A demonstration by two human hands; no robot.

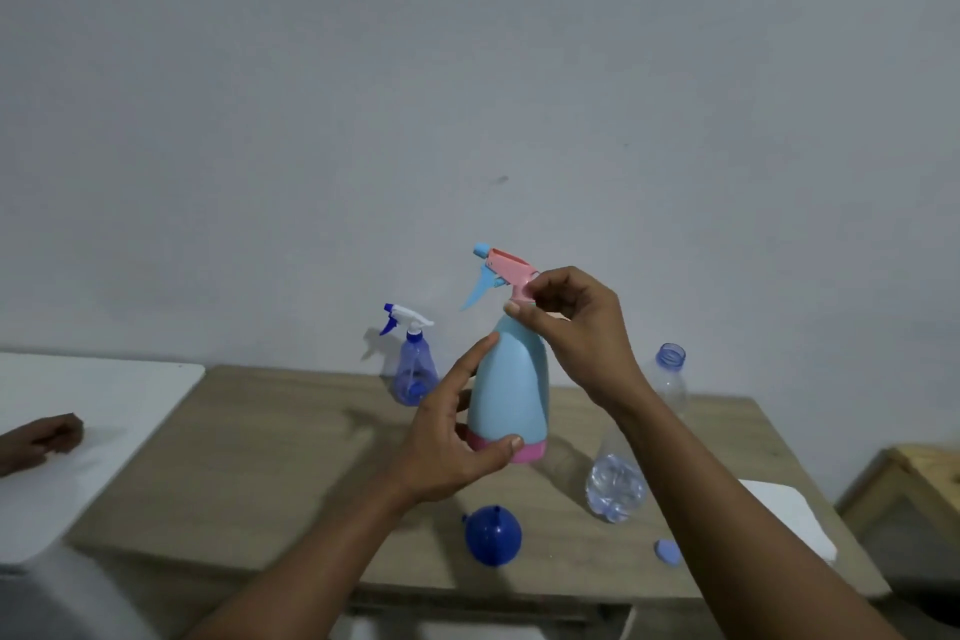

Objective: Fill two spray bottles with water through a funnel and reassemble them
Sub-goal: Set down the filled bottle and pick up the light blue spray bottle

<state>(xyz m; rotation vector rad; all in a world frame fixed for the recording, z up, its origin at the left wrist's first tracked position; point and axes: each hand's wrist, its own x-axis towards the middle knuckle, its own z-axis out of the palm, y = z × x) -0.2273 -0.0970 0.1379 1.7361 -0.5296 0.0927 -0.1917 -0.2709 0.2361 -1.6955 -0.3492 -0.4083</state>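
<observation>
I hold a light blue spray bottle [514,390] with a pink base above the wooden table [270,457]. My left hand [452,437] grips its lower body. My right hand [576,327] pinches the neck of its pink and blue spray head [506,270], which sits on top of the bottle. A clear blue spray bottle [414,369] with a white and blue head stands behind, near the wall. A dark blue funnel [492,534] lies wide end down on the table near the front edge.
A clear plastic water bottle [615,481] with water stands right of centre, partly behind my right arm. An uncapped clear bottle [669,374] stands further back. A small blue cap [668,551] lies near the front. Another person's hand [44,437] rests on a white surface at left.
</observation>
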